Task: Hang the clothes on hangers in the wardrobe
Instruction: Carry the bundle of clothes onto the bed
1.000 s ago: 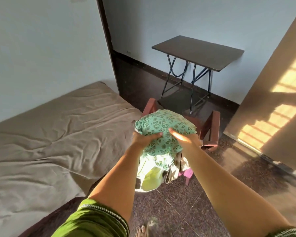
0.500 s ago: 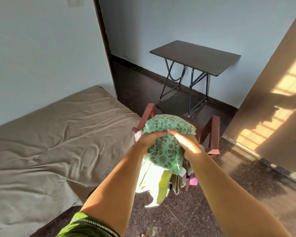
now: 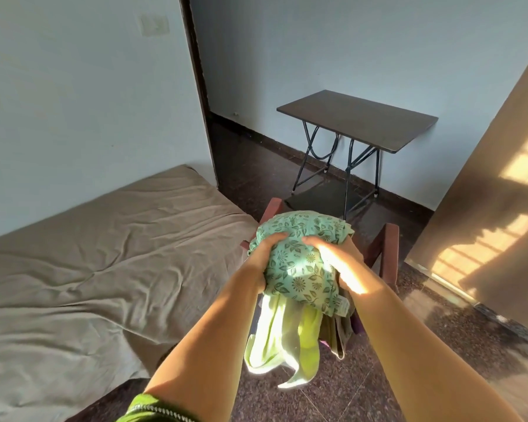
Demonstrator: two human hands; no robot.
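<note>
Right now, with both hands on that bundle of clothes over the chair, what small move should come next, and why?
Probably lift the bundle clear of the chair. The left hand and right hand grip the green floral garment from either side, the yellow-green garment hangs loose beneath, and no hanger shows.

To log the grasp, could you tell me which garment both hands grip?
The green floral-print garment; the plain yellow-green one merely hangs beneath it.

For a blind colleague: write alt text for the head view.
Both hands, left hand and right hand, grip a bundle of clothes topped by green floral fabric, above a wooden chair. A bed lies left, a small table behind.
</note>
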